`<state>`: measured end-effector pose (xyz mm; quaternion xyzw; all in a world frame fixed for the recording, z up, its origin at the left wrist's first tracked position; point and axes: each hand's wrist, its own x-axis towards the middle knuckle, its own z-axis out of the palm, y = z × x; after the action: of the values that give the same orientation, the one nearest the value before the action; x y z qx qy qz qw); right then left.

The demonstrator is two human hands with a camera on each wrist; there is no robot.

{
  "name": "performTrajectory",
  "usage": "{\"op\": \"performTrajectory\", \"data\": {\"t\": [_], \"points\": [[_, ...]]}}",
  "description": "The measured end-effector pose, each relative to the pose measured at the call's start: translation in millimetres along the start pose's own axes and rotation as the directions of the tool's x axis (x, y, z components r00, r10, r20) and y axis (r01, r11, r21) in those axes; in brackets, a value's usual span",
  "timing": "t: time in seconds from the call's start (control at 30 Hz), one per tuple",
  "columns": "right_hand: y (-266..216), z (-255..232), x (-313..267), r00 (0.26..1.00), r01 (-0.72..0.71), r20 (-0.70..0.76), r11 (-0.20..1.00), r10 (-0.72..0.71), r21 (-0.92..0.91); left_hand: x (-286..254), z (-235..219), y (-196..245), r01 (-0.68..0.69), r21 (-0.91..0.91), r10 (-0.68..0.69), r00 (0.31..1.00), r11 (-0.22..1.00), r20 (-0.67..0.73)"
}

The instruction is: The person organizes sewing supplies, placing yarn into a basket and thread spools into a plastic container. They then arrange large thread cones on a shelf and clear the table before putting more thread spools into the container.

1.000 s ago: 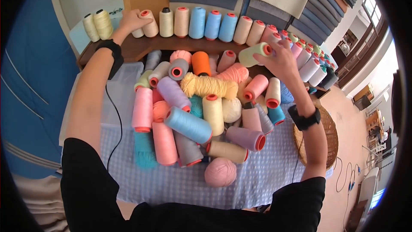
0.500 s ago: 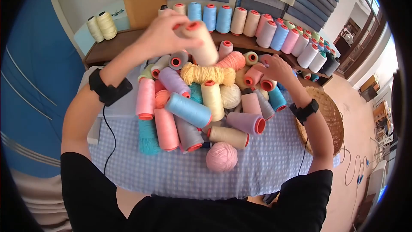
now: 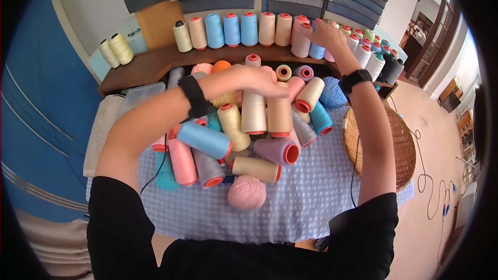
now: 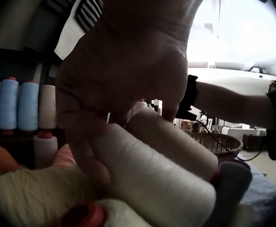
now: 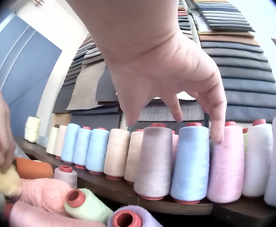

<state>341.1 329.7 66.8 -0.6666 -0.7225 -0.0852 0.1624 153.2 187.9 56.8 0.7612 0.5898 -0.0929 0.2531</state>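
My left hand (image 3: 262, 80) is over the middle of the yarn pile, gripping a cream thread cone (image 3: 254, 114) and a beige thread cone (image 3: 280, 116) side by side. In the left wrist view the thumb and fingers curl round the tops of both cones. Up at the shelf, my right hand (image 3: 328, 36) reaches over the row with fingers spread downward. The right wrist view shows it above a mauve cone (image 5: 153, 163), a blue cone (image 5: 190, 163) and a pink cone (image 5: 226, 163), one fingertip right at the pink one. A light green cone (image 3: 284, 72) and a lavender cone (image 3: 304, 73) lie at the pile's back.
Many cones line the curved brown shelf (image 3: 155, 63). A pink yarn ball (image 3: 247, 193) sits in front of the pile on the checked cloth (image 3: 306, 202). The wicker basket (image 3: 407, 150) stands at right, a clear plastic box (image 3: 142, 97) at left.
My left hand has carried two cones from the shelf's left end to the pile. My right hand has let go of the light green cone in the pile and gone back to the shelf.
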Motion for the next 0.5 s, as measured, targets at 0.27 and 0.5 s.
{"op": "performTrajectory", "data": {"t": [0.27,0.5], "points": [[-5.4,25.8,26.2,0.998,-0.044,0.056,0.997,0.04,0.059,41.8,-49.7,-73.0,0.235,0.19,0.018,0.583,0.953,-0.812],[2.3,-21.9,-40.0,0.964,0.254,-0.143,0.929,-0.223,0.269,97.8,-116.0,-231.0,0.31,-0.108,-0.271,0.55,0.945,-0.79]]}}
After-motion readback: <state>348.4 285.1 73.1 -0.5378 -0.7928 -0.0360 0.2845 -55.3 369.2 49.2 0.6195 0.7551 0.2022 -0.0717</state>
